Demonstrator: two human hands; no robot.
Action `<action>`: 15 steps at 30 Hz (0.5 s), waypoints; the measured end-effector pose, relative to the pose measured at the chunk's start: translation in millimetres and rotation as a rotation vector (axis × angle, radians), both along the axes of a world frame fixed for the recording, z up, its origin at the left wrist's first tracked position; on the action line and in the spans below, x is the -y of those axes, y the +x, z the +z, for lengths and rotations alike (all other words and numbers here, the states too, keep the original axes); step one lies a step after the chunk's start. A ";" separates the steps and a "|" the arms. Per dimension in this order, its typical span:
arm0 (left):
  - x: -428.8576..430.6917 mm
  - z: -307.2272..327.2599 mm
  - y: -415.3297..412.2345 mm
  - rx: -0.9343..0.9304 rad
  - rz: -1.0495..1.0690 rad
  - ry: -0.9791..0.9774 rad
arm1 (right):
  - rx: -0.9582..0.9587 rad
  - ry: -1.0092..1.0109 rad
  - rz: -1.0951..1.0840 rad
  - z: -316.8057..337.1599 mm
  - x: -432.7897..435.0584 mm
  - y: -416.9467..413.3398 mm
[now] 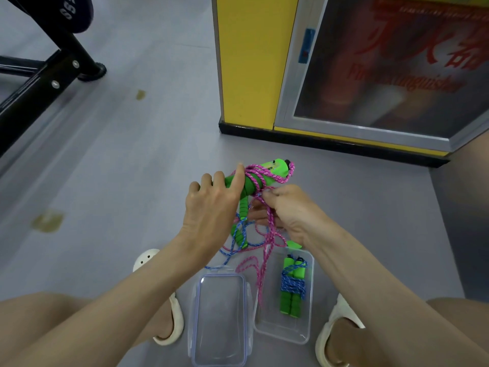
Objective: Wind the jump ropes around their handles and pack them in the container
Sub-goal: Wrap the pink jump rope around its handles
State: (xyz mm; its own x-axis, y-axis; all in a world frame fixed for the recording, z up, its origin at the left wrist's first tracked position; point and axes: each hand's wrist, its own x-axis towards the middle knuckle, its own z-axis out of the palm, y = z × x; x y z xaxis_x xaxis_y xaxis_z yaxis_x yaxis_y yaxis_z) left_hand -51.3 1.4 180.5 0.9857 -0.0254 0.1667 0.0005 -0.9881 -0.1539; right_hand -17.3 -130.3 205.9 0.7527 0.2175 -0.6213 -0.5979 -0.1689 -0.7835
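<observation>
Your left grip (211, 200) is curled round the green foam handles (276, 169) held above the floor, forefinger lifted. Your right grip (288, 210) pinches the pink braided cord (258, 178) just below the turns already wound.

Expect the cord to be light and limp, so the turns will likely slacken unless you keep it taut. The foam looks soft and non-slip, so hold it mid-handle, clear of the wraps. The loose pink tail drops to the floor across a loose blue braided cord (230, 252) and may snag.

The clear plastic container (283, 331) sits on the floor below your right grip, with a blue-wound bundle (292, 284) inside.
</observation>
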 end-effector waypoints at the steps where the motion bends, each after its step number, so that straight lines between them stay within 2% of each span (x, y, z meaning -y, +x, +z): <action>1: -0.1 -0.7 0.2 -0.001 -0.004 -0.002 | -0.004 0.013 -0.031 -0.8 0.3 -0.1; 4: 1.8 -4.0 0.8 0.071 -0.044 0.019 | -0.013 0.023 -0.077 -3.3 0.2 -0.6; 8: 6.3 -5.7 -0.2 0.177 -0.090 0.080 | 0.004 -0.021 -0.018 -6.7 2.5 2.0; 12: 10.2 -9.9 -4.1 0.182 -0.077 0.111 | -0.015 -0.036 -0.007 -10.0 4.1 3.4; 15: 11.3 -11.0 -4.8 0.203 -0.062 0.139 | -0.022 0.035 -0.027 -10.8 4.8 3.6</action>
State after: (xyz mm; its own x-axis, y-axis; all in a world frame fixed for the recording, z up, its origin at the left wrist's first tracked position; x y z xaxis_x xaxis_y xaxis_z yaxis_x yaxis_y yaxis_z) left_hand -56.2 -9.9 169.5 0.9283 -0.1216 0.3513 -0.0151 -0.9566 -0.2910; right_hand -13.7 -135.0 195.0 0.7446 0.2191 -0.6305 -0.6194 -0.1255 -0.7750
